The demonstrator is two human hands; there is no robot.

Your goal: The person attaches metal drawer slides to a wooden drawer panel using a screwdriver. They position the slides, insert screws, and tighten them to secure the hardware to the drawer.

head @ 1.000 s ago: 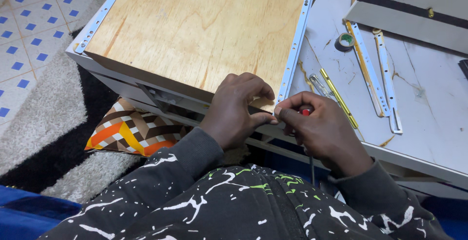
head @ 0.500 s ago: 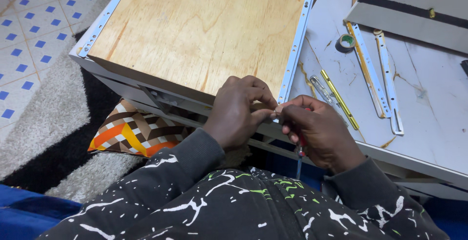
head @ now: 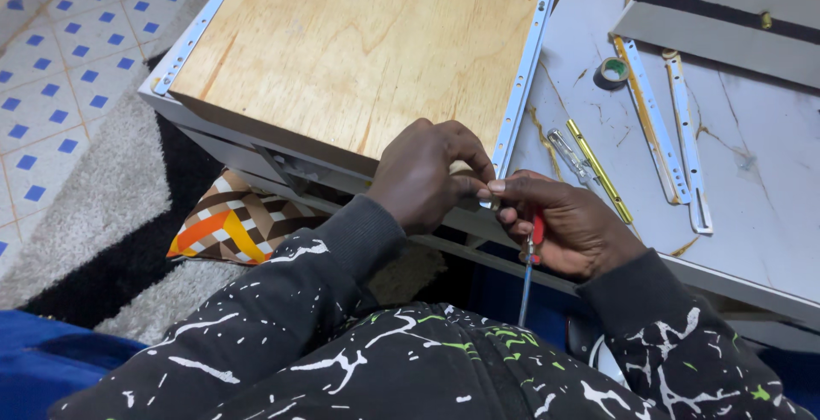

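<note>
plywood drawer [head: 359, 53], metal rail [head: 521, 87], red-handled screwdriver [head: 531, 253]

This looks like a room in a home, used for putting furniture together. The floor [head: 51, 70] is laid with white tiles dotted with small blue squares, and a shaggy grey-and-black rug [head: 94, 232] lies over it. A cushion [head: 226, 224] with an orange, brown and white pattern sits on the rug, beside blue fabric [head: 51, 369] at the lower left. Furniture parts are spread about: a drawer [head: 359, 53] lies upside down with its plywood bottom up and a white rail [head: 523, 78] along its edge, resting on a white marble-patterned panel [head: 760, 189]. Loose rails [head: 662, 130] and a second drawer [head: 726, 10] lie on that panel.
</note>
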